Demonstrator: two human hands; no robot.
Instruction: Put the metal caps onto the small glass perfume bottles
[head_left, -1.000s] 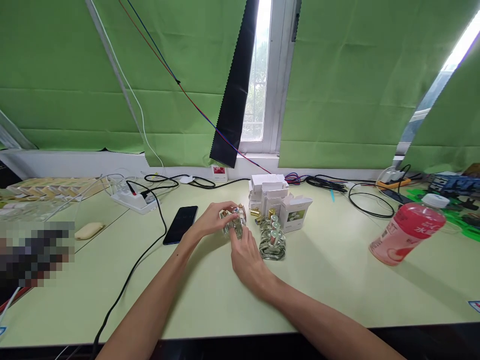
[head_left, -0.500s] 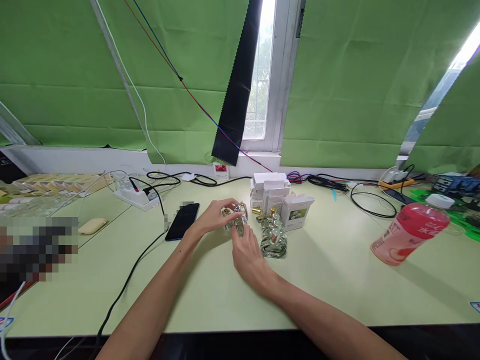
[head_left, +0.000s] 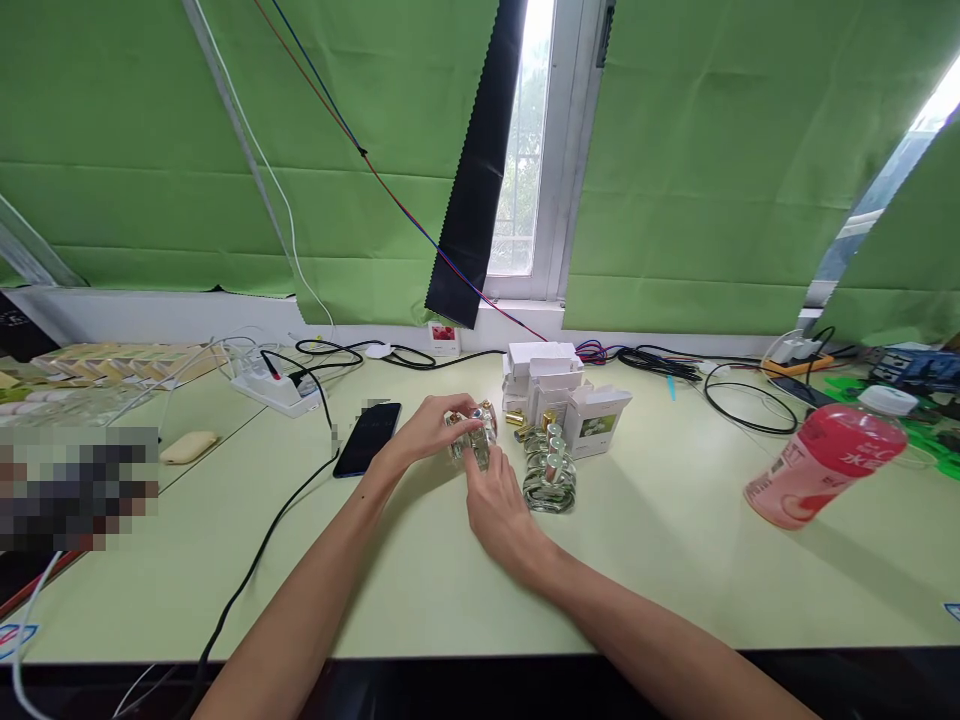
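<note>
My left hand point(head_left: 426, 434) and my right hand point(head_left: 496, 508) both grip a small clear glass perfume bottle point(head_left: 474, 438) with a gold top, held just above the pale green table point(head_left: 675, 560). My left fingers wrap it from the left and over the top; my right fingertips press on its lower front. Right beside it, several more clear glass bottles point(head_left: 550, 478) with metal spray tops stand in a close group. Behind them sits a cluster of small white boxes point(head_left: 559, 393), and a few gold caps point(head_left: 517, 426) lie in front of the boxes.
A black phone point(head_left: 367, 439) lies left of my hands, crossed by a black cable point(head_left: 262, 545). A white power strip point(head_left: 274, 390) and tangled cables run along the back edge. A pink drink bottle point(head_left: 829, 453) stands at the right. A yellowish pad point(head_left: 187, 447) lies at far left.
Both hands stay on the small bottle with only slight finger shifts; the view has drifted a little.
</note>
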